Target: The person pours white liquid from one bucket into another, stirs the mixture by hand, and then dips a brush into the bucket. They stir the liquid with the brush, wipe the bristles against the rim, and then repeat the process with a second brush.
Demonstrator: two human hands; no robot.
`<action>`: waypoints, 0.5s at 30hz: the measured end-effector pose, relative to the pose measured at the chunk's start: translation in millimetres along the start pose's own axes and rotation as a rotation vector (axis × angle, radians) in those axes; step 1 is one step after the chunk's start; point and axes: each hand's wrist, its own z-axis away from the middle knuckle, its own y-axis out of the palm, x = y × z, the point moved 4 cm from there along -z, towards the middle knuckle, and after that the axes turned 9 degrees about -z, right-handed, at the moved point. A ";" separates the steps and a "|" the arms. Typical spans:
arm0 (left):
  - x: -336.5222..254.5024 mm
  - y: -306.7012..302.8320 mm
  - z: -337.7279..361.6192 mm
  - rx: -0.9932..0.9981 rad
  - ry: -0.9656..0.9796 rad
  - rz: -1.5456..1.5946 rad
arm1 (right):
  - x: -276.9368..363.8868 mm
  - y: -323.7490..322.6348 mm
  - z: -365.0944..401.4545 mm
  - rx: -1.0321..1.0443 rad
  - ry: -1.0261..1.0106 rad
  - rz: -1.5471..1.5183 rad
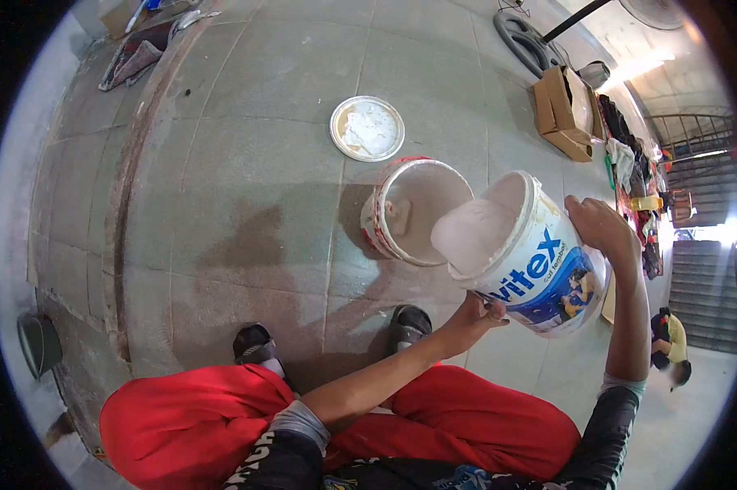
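Observation:
A white bucket with a blue "vitex" label [548, 273] is tilted to the left, its mouth at the rim of a second bucket [371, 214] on the floor. Thick white paste [470, 233] bulges from the tilted bucket's mouth. My left hand [470, 322] grips this bucket low, near its rim, with fingers closed round the edge. On the bucket's upper right side, near its base, my right hand [601, 224] is closed on it. Some pale residue shows inside the standing bucket. A round lid smeared white [367, 129] lies on the tiles beyond the buckets.
Cardboard box [563, 114] and a black round stand base [525, 42] are at the upper right, with piled clothes [625, 167] beside them. A person in yellow [673, 343] crouches far right. A dark bin [39, 346] is at the left edge; a rag [134, 59] lies upper left.

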 end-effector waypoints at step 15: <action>-1.5 -2.0 -3.0 -0.065 -0.038 0.003 | 4.0 -5.1 0.2 0.003 0.021 -0.018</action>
